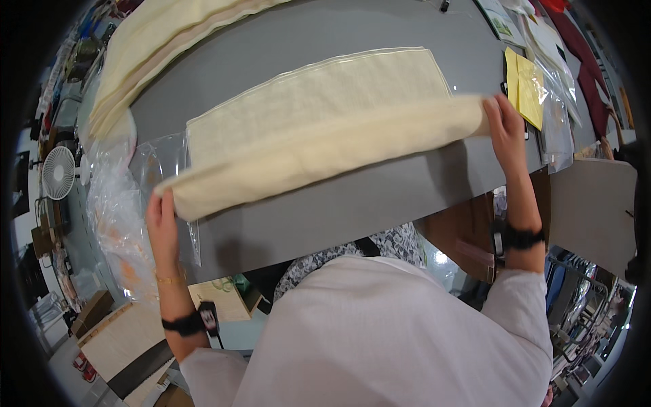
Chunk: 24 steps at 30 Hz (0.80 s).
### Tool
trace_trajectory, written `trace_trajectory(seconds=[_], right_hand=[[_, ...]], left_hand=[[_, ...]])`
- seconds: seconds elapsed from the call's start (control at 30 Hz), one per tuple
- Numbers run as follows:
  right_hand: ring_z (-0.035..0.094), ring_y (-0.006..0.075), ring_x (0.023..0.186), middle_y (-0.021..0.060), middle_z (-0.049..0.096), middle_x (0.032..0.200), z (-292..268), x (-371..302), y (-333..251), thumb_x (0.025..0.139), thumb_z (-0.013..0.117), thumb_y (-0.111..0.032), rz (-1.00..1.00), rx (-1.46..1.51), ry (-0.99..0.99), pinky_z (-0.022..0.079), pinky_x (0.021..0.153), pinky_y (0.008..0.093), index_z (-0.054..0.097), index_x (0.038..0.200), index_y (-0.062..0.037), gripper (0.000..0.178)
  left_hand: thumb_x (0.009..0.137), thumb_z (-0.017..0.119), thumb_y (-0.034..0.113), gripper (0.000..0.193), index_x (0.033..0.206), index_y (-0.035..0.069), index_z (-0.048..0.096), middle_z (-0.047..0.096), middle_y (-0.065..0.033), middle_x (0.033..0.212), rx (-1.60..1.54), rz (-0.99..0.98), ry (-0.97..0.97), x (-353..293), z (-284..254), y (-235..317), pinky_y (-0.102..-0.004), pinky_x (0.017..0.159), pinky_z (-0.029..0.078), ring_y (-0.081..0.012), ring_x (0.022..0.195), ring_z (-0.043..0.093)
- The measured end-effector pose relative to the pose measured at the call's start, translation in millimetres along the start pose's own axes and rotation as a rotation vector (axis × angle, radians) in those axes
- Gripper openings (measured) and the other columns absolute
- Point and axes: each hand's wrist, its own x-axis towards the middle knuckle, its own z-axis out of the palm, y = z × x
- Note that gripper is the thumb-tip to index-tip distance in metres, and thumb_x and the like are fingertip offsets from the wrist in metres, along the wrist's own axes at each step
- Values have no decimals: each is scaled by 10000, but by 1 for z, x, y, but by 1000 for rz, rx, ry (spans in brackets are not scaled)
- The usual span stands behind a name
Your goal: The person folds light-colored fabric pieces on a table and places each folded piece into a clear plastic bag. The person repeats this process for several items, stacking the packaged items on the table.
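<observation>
The left hand point(163, 227) and right hand point(507, 132) pinch opposite ends of a folded cream cloth point(332, 154), likely to keep it stretched across the middle of the table point(312, 217), though blur hides whether its fold touches the surface there

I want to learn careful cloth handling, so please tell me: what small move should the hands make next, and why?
Probably lower the cream cloth strip evenly toward the gray table: the left hand and right hand grip its opposite ends, and shadows on the table suggest that it is raised.
</observation>
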Motion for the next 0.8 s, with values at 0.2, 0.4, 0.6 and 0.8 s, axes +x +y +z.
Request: trace_trajectory(seconds=[0.2, 0.4, 0.6, 0.8], right_hand=[[601, 256, 691, 146, 674, 790, 80, 122, 16, 1031, 616, -417, -148, -213, 60, 495, 680, 386, 702, 1079, -31, 397], [658, 431, 947, 224, 670, 1131, 97, 97, 25, 1015, 585, -525, -343, -797, 369, 524, 802, 509, 652, 1147, -50, 498], [662, 483, 929, 269, 691, 1017, 74, 40, 37, 1049, 543, -482, 128, -763, 45, 507, 782, 573, 555, 1018, -52, 431], [719, 260, 841, 128, 737, 892, 4, 43, 61, 1060, 590, -348, 244, -254, 80, 514, 692, 414, 599, 1080, -48, 301]], left_hand=[[1077, 553, 256, 311, 1177, -17, 664, 623, 13, 905, 321, 24, 16, 116, 47, 20, -254, 800, 465, -84, 848, 534], [991, 651, 282, 531, 1417, -1, 507, 524, -206, 1359, 1191, 635, 106, 87, 75, 12, -484, 1061, 424, -381, 1241, 516], [949, 677, 484, 836, 1570, 14, 372, 240, -260, 1670, 1008, 662, -245, 29, 158, 21, -605, 1249, 165, -464, 1560, 166], [978, 668, 440, 738, 1510, -16, 439, 268, -275, 1646, 616, 516, -116, -7, 187, 32, -530, 1212, 293, -399, 1528, 278]])
